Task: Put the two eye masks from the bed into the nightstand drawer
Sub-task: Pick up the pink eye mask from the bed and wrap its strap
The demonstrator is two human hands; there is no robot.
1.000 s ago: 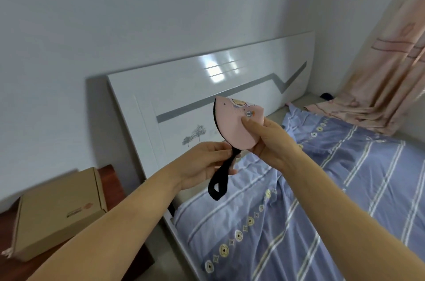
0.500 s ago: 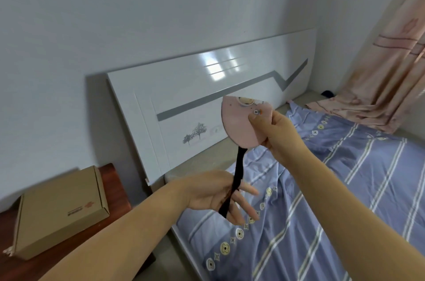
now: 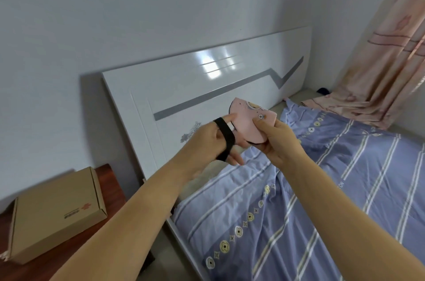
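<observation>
A pink eye mask (image 3: 249,120), folded in half, is held in the air above the bed near the headboard. My right hand (image 3: 274,140) pinches its right side between thumb and fingers. Its black elastic strap (image 3: 226,137) is looped around my left hand (image 3: 210,142), whose fingers are spread and touch the mask's left edge. A second eye mask is not in view. The red-brown wooden nightstand (image 3: 108,209) stands at the lower left beside the bed; its drawer is not visible.
A closed cardboard box (image 3: 57,211) lies on the nightstand top. The white glossy headboard (image 3: 207,87) leans against the wall. A blue striped sheet (image 3: 322,188) covers the bed. Pink curtains (image 3: 391,62) hang at the right and rest on the mattress.
My left hand rose from below the hanging strap up to the mask, and the strap now wraps around that hand. The right hand lowered the mask slightly.
</observation>
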